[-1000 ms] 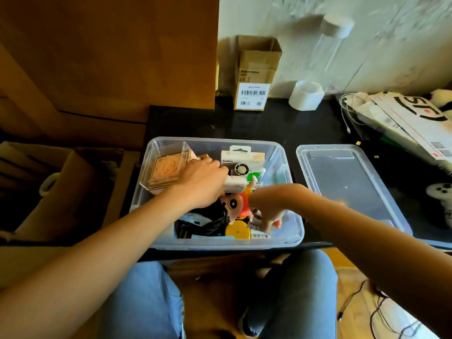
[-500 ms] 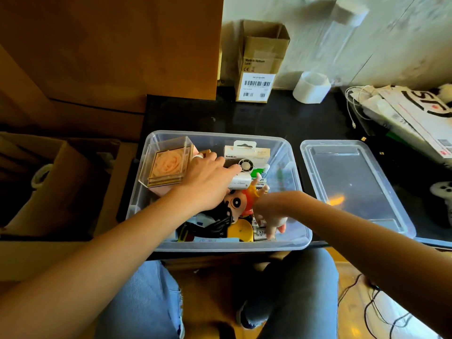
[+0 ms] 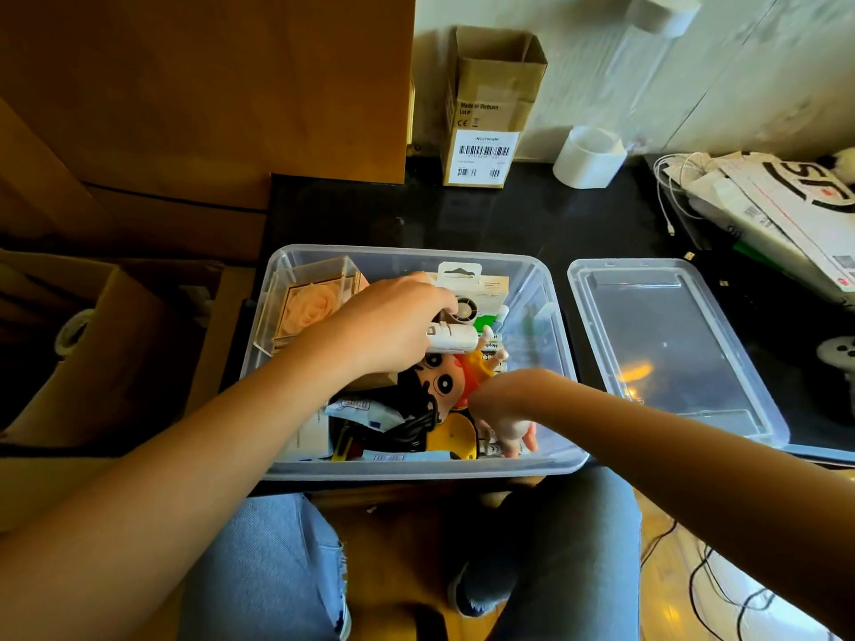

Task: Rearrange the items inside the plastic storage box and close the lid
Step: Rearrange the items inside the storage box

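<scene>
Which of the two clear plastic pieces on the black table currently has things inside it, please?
The storage box on the left, where both hands are reaching among toys and packages. The lid lies beside it on the right, flat and bare.

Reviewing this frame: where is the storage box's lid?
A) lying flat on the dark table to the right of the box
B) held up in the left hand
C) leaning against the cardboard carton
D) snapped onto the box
A: the clear lid lies flat on the table beside the open storage box, while both hands reach inside.

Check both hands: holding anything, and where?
Left hand grips the white tube at its left end. Right hand reaches into the box's near-right corner; any hold is hidden.
</scene>
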The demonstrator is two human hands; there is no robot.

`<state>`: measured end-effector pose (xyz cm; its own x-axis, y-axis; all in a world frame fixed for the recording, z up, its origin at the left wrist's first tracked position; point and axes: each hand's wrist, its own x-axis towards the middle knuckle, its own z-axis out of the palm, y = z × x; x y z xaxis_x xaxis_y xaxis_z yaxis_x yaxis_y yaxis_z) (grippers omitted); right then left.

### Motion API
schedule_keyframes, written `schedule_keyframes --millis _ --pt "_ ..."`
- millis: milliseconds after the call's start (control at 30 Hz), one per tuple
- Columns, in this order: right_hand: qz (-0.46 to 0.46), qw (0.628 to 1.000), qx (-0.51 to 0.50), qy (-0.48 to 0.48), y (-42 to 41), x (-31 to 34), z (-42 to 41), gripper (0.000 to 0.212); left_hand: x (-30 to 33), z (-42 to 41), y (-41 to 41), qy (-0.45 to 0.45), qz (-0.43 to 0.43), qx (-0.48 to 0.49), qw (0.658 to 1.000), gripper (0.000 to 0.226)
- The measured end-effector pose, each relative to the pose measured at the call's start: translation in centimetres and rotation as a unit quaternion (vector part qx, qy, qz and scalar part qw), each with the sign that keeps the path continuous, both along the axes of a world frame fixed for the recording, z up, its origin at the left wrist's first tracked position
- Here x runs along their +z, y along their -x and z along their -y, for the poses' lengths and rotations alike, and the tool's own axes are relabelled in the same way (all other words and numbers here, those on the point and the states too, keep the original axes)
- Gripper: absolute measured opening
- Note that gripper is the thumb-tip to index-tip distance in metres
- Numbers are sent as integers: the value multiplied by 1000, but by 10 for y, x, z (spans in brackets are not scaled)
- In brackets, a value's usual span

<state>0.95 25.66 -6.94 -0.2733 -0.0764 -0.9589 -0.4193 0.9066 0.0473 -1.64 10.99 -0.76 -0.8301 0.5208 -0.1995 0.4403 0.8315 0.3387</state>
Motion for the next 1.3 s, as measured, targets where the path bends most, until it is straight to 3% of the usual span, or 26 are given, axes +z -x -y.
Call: schedule_keyframes --millis 167,333,500,667,800,900,1033,1300 --pt "-63 997 -23 48 8 18 -11 48 5 0 -1 6 -5 1 1000 50" --pt "-221 969 75 83 4 18 -16 32 7 -7 4 35 -75 12 996 39" --pt "-257 958 59 108 -4 17 -22 28 -8 -37 12 12 -49 -101 994 28" --pt "-221 959 -11 178 -1 44 -31 35 -24 -57 17 157 -47 -210 964 31" --pt "-268 941 -73 195 13 66 -41 29 -35 -62 11 262 -107 -254 925 64" --pt "-348 916 -86 178 18 66 -45 31 -42 -56 8 216 -135 -248 935 66" --pt "-366 908 -113 171 23 62 -44 33 -47 -47 13 116 -117 -210 964 46" --pt "-444 868 -161 150 34 60 -43 28 -30 -38 19 32 -62 -161 985 42"
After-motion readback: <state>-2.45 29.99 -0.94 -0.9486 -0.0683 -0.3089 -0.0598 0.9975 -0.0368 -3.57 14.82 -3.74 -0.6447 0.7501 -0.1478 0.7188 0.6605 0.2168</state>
